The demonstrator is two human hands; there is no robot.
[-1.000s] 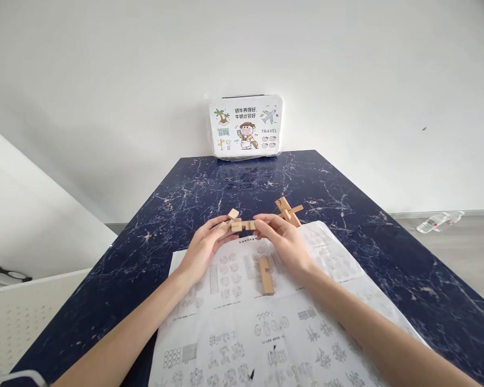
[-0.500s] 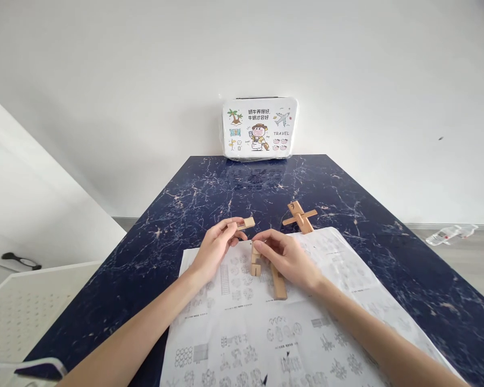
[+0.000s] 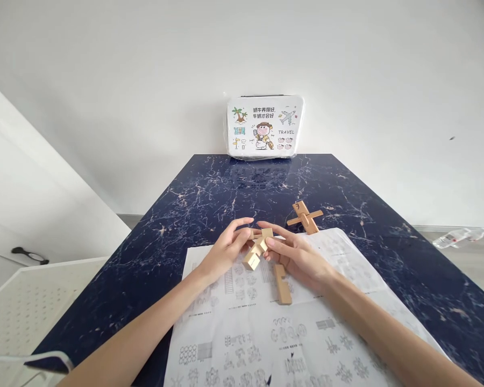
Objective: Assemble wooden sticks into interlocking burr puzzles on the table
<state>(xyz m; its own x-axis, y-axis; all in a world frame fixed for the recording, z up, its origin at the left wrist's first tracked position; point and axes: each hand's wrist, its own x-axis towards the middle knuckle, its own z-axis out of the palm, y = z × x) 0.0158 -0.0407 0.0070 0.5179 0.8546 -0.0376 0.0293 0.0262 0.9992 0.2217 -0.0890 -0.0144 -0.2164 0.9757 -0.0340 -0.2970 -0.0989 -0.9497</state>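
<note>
My left hand (image 3: 226, 248) is closed on a wooden piece, which is largely hidden by the fingers. Beside it, my right hand (image 3: 296, 252) grips a notched wooden block (image 3: 258, 248) between thumb and fingers, tilted above the paper. The two hands nearly touch, and their pieces overlap in view. Another notched block (image 3: 283, 285) lies on the printed sheet (image 3: 262, 322), just below my right hand. A cross-shaped wooden assembly (image 3: 305, 217) with a dark mark rests at the sheet's far edge.
A white case (image 3: 265, 128) with cartoon prints stands at the back of the dark blue marbled table (image 3: 226, 188), against the wall. At the left is a white perforated surface (image 3: 36, 306). A clear plastic item (image 3: 460, 237) lies beyond the table at right.
My right hand has lifted the notched block from the sheet. My left hand has come closer to it with its piece. The other block on the sheet is now more exposed.
</note>
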